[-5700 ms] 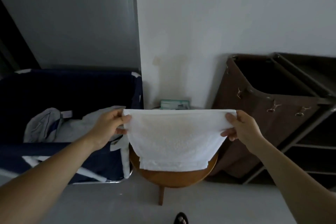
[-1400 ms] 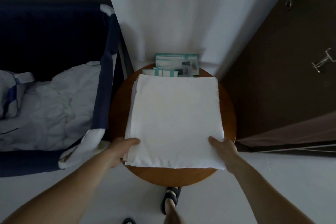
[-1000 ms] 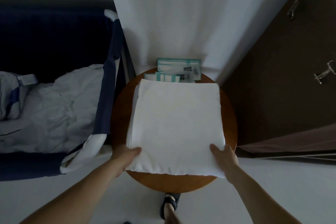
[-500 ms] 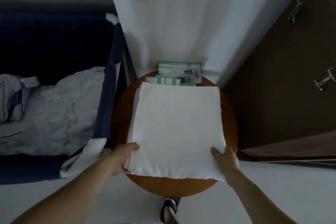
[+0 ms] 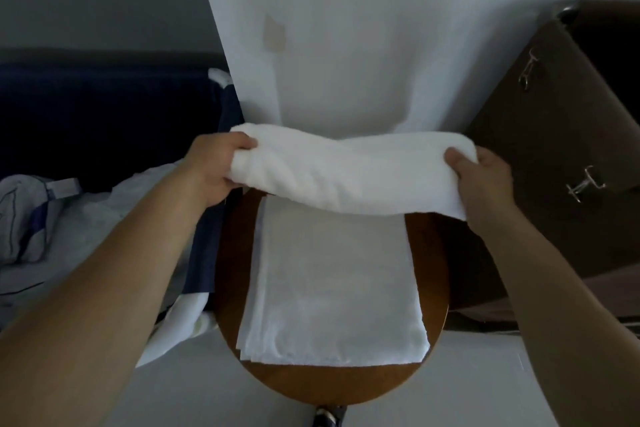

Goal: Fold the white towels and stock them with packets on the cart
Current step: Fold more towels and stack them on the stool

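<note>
Hands: the left hand (image 5: 211, 166) and right hand (image 5: 485, 180) each gripped one end of the towel (image 5: 346, 173).
Handling: soft, light, apt to sag; best held at both ends.

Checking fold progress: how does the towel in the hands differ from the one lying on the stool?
The held towel is bunched thick and raised, gripped by left hand and right hand; the stool towel lies flat and thin, untouched. Both are white.
</note>
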`<state>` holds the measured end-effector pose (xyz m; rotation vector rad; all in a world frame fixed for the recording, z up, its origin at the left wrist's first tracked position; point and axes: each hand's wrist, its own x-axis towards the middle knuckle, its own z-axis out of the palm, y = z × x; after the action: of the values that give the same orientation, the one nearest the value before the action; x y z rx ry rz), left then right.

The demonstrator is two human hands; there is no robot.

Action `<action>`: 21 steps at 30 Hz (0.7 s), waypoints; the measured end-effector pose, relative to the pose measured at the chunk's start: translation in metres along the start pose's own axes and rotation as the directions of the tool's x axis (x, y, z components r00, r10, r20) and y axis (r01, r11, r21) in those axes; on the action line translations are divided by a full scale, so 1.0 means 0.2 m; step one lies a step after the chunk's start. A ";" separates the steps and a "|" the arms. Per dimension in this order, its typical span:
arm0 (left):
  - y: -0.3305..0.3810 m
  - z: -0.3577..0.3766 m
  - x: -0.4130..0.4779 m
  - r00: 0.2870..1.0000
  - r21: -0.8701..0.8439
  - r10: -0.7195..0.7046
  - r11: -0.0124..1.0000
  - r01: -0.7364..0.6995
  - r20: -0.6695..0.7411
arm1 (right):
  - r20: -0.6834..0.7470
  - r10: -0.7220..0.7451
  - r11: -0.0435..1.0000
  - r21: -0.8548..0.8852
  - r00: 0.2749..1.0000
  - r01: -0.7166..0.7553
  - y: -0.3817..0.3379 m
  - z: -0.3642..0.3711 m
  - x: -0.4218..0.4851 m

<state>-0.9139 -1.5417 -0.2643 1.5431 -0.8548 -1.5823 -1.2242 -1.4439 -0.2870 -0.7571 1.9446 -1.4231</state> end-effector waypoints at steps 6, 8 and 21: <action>-0.54 -0.13 -0.14 0.999 0.106 0.004 0.994 0.001 -0.046 | 0.021 0.115 0.973 -0.205 0.993 -0.108 0.46 -0.07 -0.17; -0.87 -0.21 -0.15 0.988 0.240 -0.124 0.960 0.141 -0.087 | 0.007 0.254 0.911 -0.339 0.967 -0.237 0.74 -0.07 -0.29; -1.45 -0.34 -0.12 0.974 0.569 -0.198 0.791 0.223 -0.107 | 0.020 0.322 0.697 -0.681 0.946 -0.224 1.14 -0.03 -0.48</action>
<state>-0.8644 -1.3752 -0.5078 2.1585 -1.2588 -1.5071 -1.1881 -1.3091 -0.4920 -0.7921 2.3520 -0.4361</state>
